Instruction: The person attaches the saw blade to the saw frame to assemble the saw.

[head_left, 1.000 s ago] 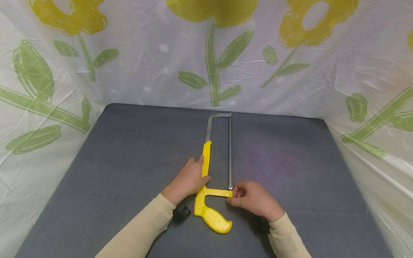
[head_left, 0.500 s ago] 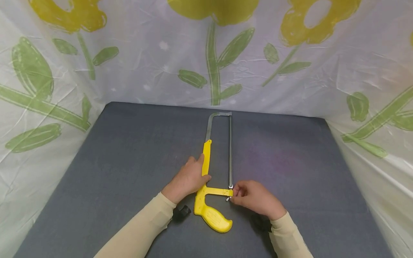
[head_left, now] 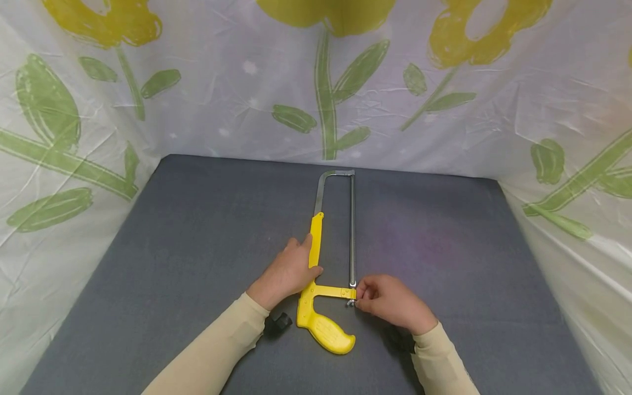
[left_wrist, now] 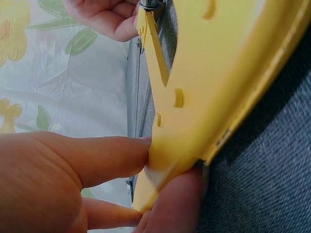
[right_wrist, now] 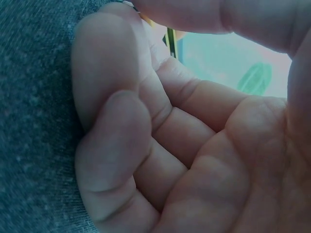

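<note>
A hacksaw with a yellow frame [head_left: 316, 241] lies flat on the dark table, its handle [head_left: 332, 336] toward me. Its blade [head_left: 353, 230] runs along the right side to the far metal bow. My left hand [head_left: 288, 272] grips the frame above the handle, thumb on one side and fingers on the other; the left wrist view shows this pinch on the yellow frame [left_wrist: 194, 97]. At the blade's near end, my right hand [head_left: 392, 303] pinches the small metal wing nut [head_left: 351, 303] with thumb and curled fingers. In the right wrist view the fingers [right_wrist: 107, 63] mostly hide the nut.
A dark cloth covers the table [head_left: 212, 219]. White curtains [head_left: 222, 99] printed with yellow flowers and green leaves hang behind it and on both sides. Black straps [head_left: 278, 327] sit at the wrists.
The right thumb and fingers have shifted slightly at the wing nut, which was hidden a second ago and now shows, turned. The left hand and the hacksaw stay in place.
</note>
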Motion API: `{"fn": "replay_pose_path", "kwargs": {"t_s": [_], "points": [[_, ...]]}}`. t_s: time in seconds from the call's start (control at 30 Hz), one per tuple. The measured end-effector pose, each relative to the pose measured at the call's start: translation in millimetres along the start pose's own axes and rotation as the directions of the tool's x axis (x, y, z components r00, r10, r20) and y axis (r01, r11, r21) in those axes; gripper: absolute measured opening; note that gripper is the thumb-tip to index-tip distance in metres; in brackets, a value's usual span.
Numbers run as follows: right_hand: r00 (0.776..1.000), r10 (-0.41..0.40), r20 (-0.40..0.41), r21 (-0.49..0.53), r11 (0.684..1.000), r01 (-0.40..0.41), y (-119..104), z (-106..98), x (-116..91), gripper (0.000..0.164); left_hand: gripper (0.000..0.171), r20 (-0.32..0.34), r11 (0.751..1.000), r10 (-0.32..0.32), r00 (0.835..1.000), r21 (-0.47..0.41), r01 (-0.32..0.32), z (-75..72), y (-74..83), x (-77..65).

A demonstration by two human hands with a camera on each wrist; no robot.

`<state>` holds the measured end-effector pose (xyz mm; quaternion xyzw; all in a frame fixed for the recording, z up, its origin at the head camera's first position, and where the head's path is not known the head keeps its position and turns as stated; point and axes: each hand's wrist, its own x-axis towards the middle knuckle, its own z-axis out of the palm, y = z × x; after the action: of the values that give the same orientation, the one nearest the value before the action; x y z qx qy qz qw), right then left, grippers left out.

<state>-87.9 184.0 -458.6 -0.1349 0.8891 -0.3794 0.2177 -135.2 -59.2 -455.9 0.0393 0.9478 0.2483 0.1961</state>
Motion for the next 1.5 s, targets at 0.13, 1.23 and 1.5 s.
{"fn": "replay_pose_path", "kwargs": {"t_s": [0.13,1.23,1.5], "points": [[1.0,0.009,-0.005,-0.012,1.0,-0.01,-0.3,0.4,0.4,0.008,0.091,0.002,1.0,0.01,1.0,0.004,-0.01,0.2,0.1,0.2],[0.994,0.107,-0.024,-0.057,0.992,-0.109,-5.7,2.9,1.0,0.032,0.093,0.002,1.0,0.005,1.0,0.011,-0.005,0.7,2.2,1.5],[0.997,0.079,-0.018,-0.052,0.995,-0.08,-3.0,4.2,1.8,0.029,0.093,0.002,1.0,0.01,1.0,0.009,-0.01,1.1,0.1,3.1]]}}
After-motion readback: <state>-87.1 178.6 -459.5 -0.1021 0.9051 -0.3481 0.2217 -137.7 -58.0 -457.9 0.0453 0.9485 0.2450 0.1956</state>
